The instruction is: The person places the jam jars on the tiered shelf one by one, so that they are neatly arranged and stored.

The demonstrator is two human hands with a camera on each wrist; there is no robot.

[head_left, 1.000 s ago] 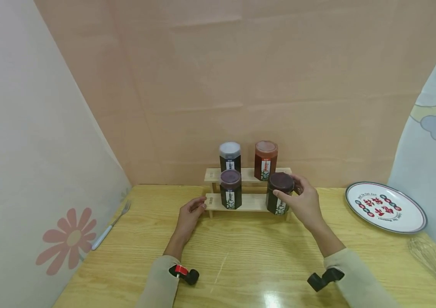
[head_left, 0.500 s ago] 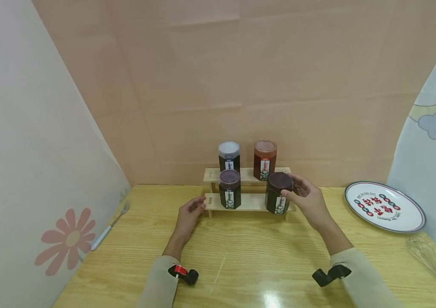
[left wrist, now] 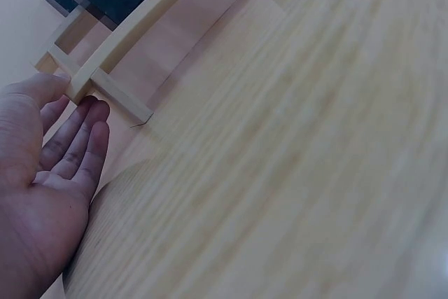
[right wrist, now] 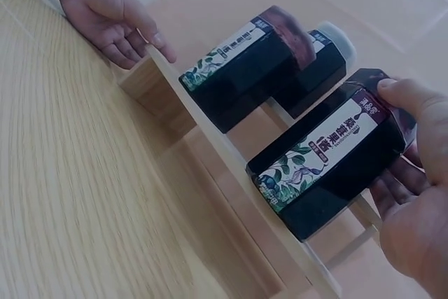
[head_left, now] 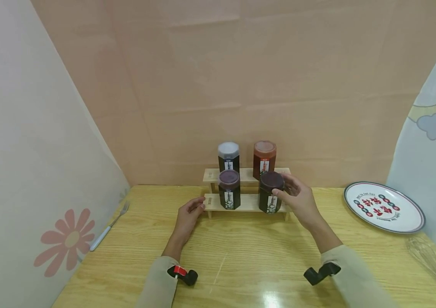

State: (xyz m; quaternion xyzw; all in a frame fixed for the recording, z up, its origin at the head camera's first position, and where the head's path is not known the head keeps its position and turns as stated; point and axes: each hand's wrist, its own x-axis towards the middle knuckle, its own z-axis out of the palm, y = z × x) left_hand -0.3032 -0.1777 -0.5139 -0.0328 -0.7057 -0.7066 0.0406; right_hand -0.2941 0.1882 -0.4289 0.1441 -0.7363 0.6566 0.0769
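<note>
A two-tier wooden shelf rack (head_left: 248, 203) stands against the back wall. My left hand (head_left: 188, 218) pinches the left end of its lower tier, thumb on top and fingers beneath, as the left wrist view shows. On the right of that tier, my right hand (head_left: 301, 204) grips a dark jar (right wrist: 322, 152) near its lid, thumb in front and fingers behind. Whether the jar's base touches the tier is hard to tell. A purple-lidded jar (head_left: 229, 190) stands left of it. Behind, on the upper tier, are a white-lidded jar (head_left: 228, 155) and a red-brown jar (head_left: 264, 159).
A white plate (head_left: 385, 208) with red lettering lies at the right of the wooden table (head_left: 241, 265), with a whisk (head_left: 429, 261) in front of it. A fork (head_left: 109, 226) lies by the left wall. The back wall is close behind the rack.
My right hand has shifted left along the lower tier, and the dark jar has moved left with it, nearer the purple-lidded jar. The left hand stays on the rack's end.
</note>
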